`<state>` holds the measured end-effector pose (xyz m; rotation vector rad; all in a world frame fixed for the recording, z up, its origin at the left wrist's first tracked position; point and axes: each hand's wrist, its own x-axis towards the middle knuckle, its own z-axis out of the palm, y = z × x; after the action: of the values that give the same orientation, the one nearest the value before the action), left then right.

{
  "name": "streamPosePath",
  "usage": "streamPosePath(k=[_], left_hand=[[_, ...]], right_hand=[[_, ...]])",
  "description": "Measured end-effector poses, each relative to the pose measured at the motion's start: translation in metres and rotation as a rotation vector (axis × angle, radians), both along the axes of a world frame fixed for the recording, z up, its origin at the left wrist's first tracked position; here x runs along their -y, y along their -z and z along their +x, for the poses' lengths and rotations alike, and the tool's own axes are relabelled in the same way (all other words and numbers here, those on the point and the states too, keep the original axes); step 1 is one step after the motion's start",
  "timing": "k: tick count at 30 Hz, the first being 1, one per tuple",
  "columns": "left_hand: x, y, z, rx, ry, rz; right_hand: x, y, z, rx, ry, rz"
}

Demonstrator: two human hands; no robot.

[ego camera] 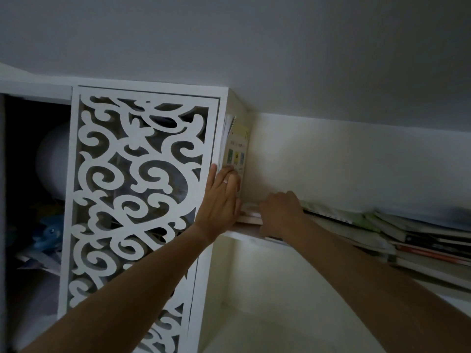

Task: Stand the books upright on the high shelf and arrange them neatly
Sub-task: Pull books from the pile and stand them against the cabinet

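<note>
A thin yellow-covered book stands upright at the left end of the high shelf, leaning on the white cabinet side. My left hand presses flat against its lower cover, fingers straight. My right hand reaches over the shelf edge and curls round the near end of a flat book lying beside the upright one. To the right, several books lie flat in a messy overlapping pile along the shelf.
A white cabinet with a carved scrollwork door stands left of the shelf. Its open compartment holds a pale round object and a blue toy. White wall runs behind the shelf, with the ceiling close above.
</note>
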<state>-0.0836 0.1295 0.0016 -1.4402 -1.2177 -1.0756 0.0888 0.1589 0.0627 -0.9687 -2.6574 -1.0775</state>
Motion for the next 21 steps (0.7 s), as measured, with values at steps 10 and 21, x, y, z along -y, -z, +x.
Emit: streamPosePath(k=[10, 21], left_hand=[[-0.003, 0.000, 0.009, 0.137, 0.054, 0.052], [-0.005, -0.002, 0.010, 0.135, -0.129, -0.038]], right_hand=[[-0.012, -0.033, 0.019, -0.465, 0.024, -0.143], [-0.012, -0.056, -0.001, -1.210, -0.017, -0.519]])
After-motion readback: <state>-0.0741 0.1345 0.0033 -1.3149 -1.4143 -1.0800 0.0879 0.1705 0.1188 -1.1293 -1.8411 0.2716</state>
